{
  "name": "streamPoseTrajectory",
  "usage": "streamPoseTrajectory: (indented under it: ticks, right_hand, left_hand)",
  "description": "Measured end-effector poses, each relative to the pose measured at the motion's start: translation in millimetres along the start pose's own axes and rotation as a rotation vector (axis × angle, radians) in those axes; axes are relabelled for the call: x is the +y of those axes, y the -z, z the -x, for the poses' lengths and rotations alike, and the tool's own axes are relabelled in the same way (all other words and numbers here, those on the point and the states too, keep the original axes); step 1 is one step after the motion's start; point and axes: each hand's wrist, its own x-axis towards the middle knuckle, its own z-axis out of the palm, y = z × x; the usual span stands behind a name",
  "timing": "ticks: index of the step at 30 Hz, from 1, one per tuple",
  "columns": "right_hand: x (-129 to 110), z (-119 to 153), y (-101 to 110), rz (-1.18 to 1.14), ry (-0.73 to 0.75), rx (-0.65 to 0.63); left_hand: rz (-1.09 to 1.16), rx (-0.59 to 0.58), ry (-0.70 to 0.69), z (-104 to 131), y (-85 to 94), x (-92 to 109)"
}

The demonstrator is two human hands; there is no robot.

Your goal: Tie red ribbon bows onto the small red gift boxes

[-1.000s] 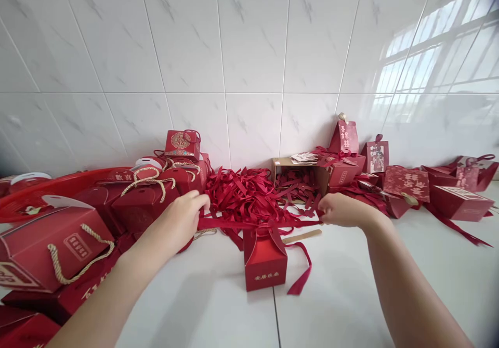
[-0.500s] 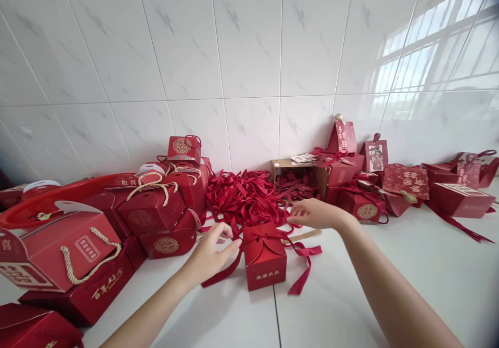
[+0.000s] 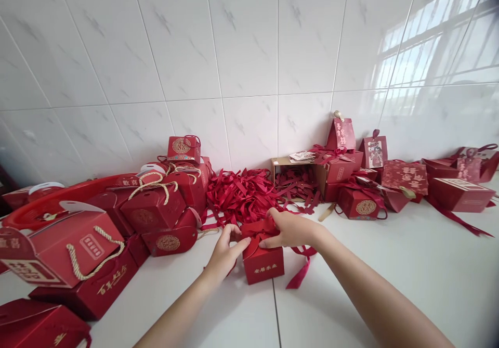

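A small red gift box (image 3: 265,268) with gold lettering on its front stands upright on the white table, its curved top flaps folded over. Both hands grip its top from either side. My left hand (image 3: 228,249) has its thumb on the near left edge of the top and its fingers curled behind. The thumb of my right hand (image 3: 292,229) presses on the right of the top, with the fingers bent over the back corner. A dark red ribbon (image 3: 299,276) trails from the box onto the table at the right. Its middle is partly hidden by my hands.
Behind the box lies a heap of red ribbons (image 3: 249,192). An open cardboard box (image 3: 275,174) holds dark red pieces. Red gift boxes are stacked at the left (image 3: 154,207) and right (image 3: 360,205). A red basin (image 3: 78,187) sits far left, by the tiled wall (image 3: 249,46).
My right hand has come left and down from beside the ribbon heap onto the box top. My left hand has closed in on the left side of the box.
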Motion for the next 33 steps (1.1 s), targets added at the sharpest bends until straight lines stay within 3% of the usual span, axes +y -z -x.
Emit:
streamPoseTrajectory:
  ticks: [11,18,23,26,33]
  right_hand:
    - [-8,-6,-18,-0.08,0.129,0.063]
    - [8,-12,-9,-0.137,-0.013,0.04]
    - [20,-19,-5,-0.252,0.127,-0.177]
    - [24,-22,-2,-0.374,0.189,-0.19]
    - [33,-28,-1,-0.393,0.174,-0.215]
  left_hand:
    - [0.102,0.002,0.101,3,9.0,-2]
    - [0.101,-0.13,0.196,1,19.7,-2]
    - [0.107,-0.152,0.171,3,23.4,-1]
    - [0.109,-0.123,0.132,3,26.4,1]
    - [-0.003,-0.07,0.007,0,34.8,1]
